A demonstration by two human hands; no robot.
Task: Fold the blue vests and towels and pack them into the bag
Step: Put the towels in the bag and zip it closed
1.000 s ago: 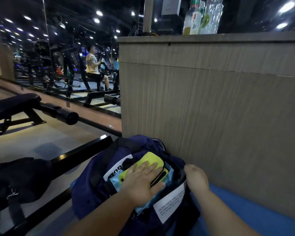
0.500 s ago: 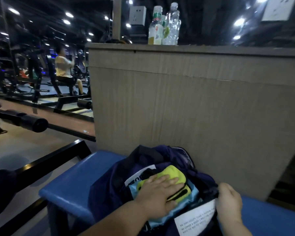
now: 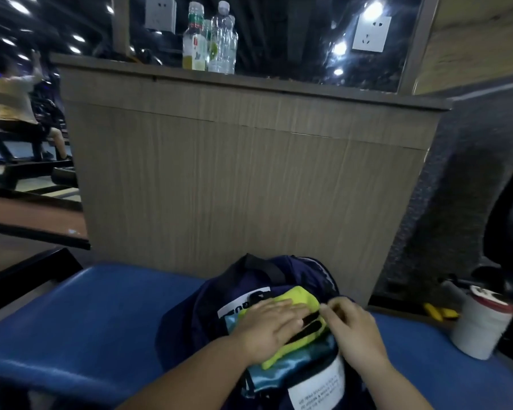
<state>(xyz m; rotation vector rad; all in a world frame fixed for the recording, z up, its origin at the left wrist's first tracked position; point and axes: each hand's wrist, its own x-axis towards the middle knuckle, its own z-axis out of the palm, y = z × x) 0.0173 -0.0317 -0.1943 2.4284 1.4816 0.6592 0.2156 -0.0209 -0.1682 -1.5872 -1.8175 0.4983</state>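
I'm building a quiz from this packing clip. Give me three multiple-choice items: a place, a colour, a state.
1. Where is the bag? A floor; B blue bench; C counter.
2. Colour of the cloth under the left hand? A red; B white; C yellow-green.
3. How does the left hand lie? A flat on the cloth; B clenched in air; C round a bottle.
B: blue padding shows around the bag. C: yellow-green shows past the fingers. A: straight fingers lie on the cloth.
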